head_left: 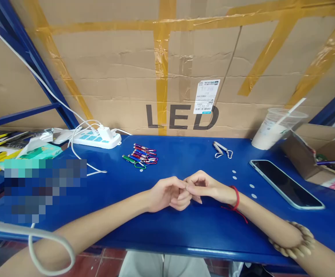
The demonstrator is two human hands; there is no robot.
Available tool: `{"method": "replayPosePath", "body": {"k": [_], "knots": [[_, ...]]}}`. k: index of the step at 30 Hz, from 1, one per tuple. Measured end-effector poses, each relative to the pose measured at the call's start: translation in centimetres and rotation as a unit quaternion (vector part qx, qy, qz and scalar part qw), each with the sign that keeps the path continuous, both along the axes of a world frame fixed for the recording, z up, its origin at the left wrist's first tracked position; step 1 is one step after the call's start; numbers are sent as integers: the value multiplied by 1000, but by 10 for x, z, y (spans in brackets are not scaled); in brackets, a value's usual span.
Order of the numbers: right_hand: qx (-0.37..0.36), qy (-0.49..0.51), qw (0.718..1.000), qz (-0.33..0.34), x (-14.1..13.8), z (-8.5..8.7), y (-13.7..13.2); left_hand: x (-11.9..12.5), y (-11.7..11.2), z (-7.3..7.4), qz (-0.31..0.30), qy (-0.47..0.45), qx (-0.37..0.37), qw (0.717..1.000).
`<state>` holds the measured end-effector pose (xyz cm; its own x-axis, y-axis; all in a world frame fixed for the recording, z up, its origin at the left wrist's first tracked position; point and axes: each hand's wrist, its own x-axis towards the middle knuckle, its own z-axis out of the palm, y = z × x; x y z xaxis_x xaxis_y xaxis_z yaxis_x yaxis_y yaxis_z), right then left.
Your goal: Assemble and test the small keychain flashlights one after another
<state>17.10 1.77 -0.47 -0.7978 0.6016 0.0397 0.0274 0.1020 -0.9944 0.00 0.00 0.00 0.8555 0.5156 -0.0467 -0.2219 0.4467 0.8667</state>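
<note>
My left hand (167, 193) and my right hand (203, 186) meet at the middle of the blue table (184, 227), fingers curled and pressed together. Whatever lies between the fingertips is too small or hidden to name. Behind them lies a pile of small coloured keychain flashlights (140, 154) with carabiner clips. A silver keychain flashlight (222, 150) rests apart to the right. Several small white discs (243, 180) are scattered on the table near my right hand. A red string circles my right wrist, and a bead bracelet sits further up the arm.
A white power strip (97, 139) with a plugged charger and cable sits at the back left. A phone (285, 184) lies face up on the right, beside a plastic cup with a straw (274, 129) and an open cardboard box (314, 157). A taped cardboard wall stands behind.
</note>
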Motion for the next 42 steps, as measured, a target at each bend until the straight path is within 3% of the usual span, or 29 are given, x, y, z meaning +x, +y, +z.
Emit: {"method": "replayPosePath", "body": {"k": [9, 15, 21, 27, 32, 37, 39, 40, 41, 42], "knots": [[8, -25, 1000, -5, 2, 1, -2, 0, 0, -1, -14, -14, 27, 999], [36, -36, 997, -61, 0, -3, -3, -1, 1, 0, 22, 4, 37, 999], [58, -46, 990, -121, -2, -4, -1, -1, 5, 1, 133, 26, 14, 991], [31, -18, 989, -144, -6, -3, 3, -5, 14, -1, 282, 30, 0, 959], [-20, 52, 985, -165, -6, -6, 10, -10, 18, 0, 294, 15, 21, 955], [-48, 68, 981, -173, -6, -3, 10, -16, 16, 13, 284, 35, 96, 953], [-40, 70, 983, -167, -7, -2, 8, -23, 20, 19, 311, 112, 203, 922], [-32, 73, 984, -160, -7, -1, 7, -28, 24, 21, 320, 187, 288, 883], [-25, 76, 985, -151, -7, -1, 6, -34, 28, 23, 346, 274, 393, 807], [-19, 79, 987, -141, -8, 0, 5, -41, 34, 25, 375, 353, 490, 703]]}}
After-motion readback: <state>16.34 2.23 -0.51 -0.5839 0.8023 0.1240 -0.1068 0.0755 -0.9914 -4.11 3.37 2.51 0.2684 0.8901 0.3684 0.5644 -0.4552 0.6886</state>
